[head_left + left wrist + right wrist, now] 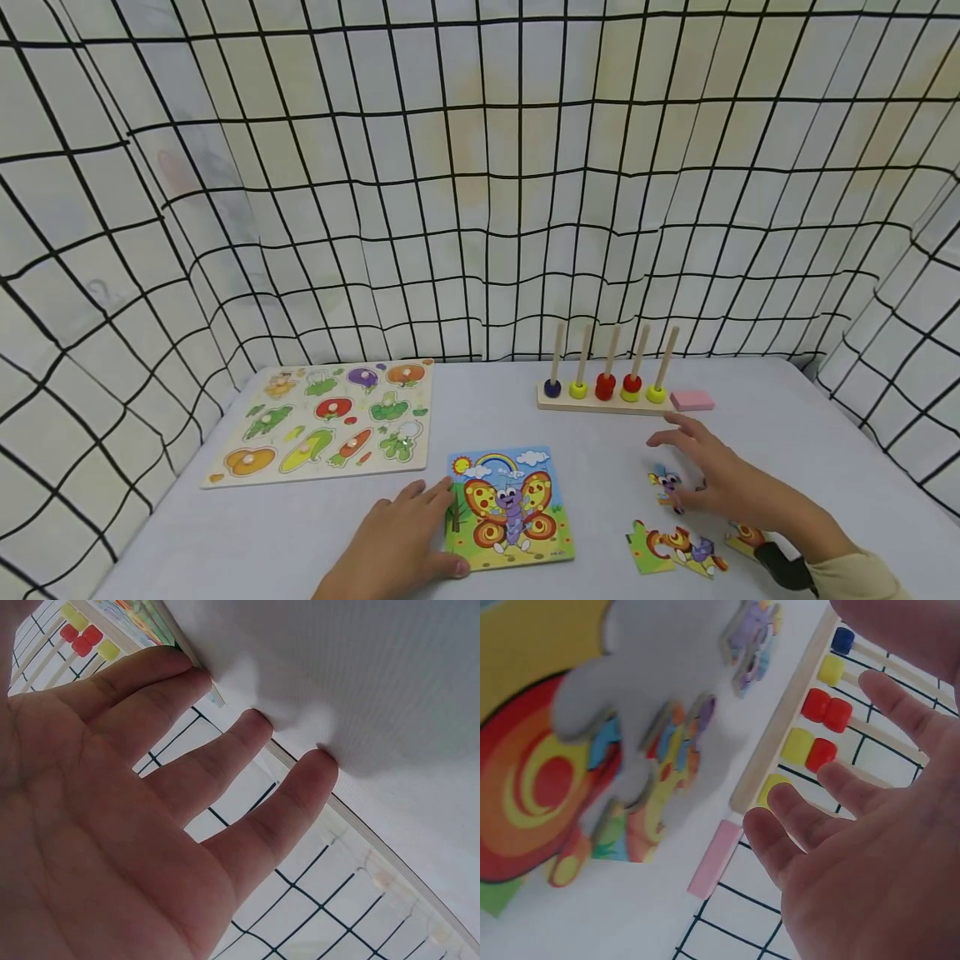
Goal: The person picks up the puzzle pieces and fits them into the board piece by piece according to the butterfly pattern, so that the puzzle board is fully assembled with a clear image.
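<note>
A square butterfly picture board (513, 508) lies on the white table in front of me. My left hand (401, 533) rests at its left side, thumb at the lower left corner and fingertips along the edge. In the left wrist view the fingers (262, 825) are spread, their tips down at the table. My right hand (720, 477), fingers apart, hovers over loose jigsaw pieces and grips nothing. A small purple-and-blue piece (664, 483) lies below its thumb. Nearer me are a green-edged piece (647, 550) and a butterfly-body piece (701, 554). Another piece (742, 537) is partly hidden under the right wrist.
At the back left lies a vegetable peg puzzle board (431, 417). A wooden bead counter (592, 404) with upright pegs and coloured beads stands at the back right, beside a pink block (692, 401). Black netting (480, 229) over pale sheeting surrounds the table's back and sides.
</note>
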`<control>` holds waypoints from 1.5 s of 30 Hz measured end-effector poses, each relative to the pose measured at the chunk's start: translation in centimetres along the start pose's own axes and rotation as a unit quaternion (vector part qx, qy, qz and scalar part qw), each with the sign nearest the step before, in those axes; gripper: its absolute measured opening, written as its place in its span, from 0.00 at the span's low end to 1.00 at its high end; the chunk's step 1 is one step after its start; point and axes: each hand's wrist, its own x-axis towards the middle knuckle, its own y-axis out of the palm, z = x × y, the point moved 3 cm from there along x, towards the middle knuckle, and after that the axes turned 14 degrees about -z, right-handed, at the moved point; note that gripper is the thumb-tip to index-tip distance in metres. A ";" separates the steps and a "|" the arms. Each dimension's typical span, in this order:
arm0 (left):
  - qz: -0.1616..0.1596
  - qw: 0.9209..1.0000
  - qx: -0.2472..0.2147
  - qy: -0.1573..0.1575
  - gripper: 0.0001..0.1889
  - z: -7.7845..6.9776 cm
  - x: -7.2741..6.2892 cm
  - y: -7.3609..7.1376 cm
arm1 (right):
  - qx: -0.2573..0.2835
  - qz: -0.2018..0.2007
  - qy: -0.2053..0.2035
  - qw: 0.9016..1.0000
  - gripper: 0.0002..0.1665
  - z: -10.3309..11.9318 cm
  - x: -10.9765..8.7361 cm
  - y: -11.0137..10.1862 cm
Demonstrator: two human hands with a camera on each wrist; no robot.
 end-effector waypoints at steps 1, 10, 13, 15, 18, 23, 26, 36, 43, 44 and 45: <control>0.001 1.000 0.000 -0.001 0.46 0.0 0.0 0.0 | -0.007 0.005 0.001 1.000 0.39 -0.2 -0.1 0.1; 0.002 1.000 0.003 -0.002 0.46 0.0 0.0 0.1 | -0.001 0.037 -0.006 0.999 0.32 -1.4 -0.3 0.6; -0.001 1.000 0.002 -0.001 0.46 0.0 -0.1 0.0 | 0.010 0.046 -0.010 0.999 0.30 -1.5 -0.3 0.7; -0.002 1.000 0.001 -0.001 0.46 -0.1 -0.1 0.0 | 0.019 0.055 -0.009 0.998 0.28 -1.6 -0.2 0.7; -0.001 1.000 0.002 0.001 0.46 0.0 -0.1 0.0 | 0.030 0.069 -0.002 0.997 0.26 -1.7 -0.2 0.7; 0.001 1.000 0.006 0.003 0.46 0.0 0.0 0.0 | 0.034 0.077 0.000 0.996 0.26 -1.8 -0.2 0.7; 0.000 1.000 0.005 0.003 0.46 -0.1 0.0 -0.1 | 0.032 0.078 0.005 0.996 0.27 -1.8 -0.2 0.8; -0.001 1.000 0.005 0.006 0.46 0.0 0.0 -0.1 | 0.020 0.070 0.005 0.997 0.26 -1.7 -0.1 1.0; 0.000 1.000 0.003 0.001 0.46 0.0 0.0 -0.1 | -0.002 0.054 -0.009 0.999 0.20 -1.1 -0.2 1.2; 0.000 1.000 0.003 0.001 0.46 0.0 0.0 -0.1 | -0.004 0.052 -0.014 0.999 0.18 -1.0 -0.2 1.2; 0.000 1.000 0.002 0.002 0.46 -0.1 0.0 -0.1 | -0.006 0.051 -0.021 0.998 0.17 -0.9 -0.3 1.2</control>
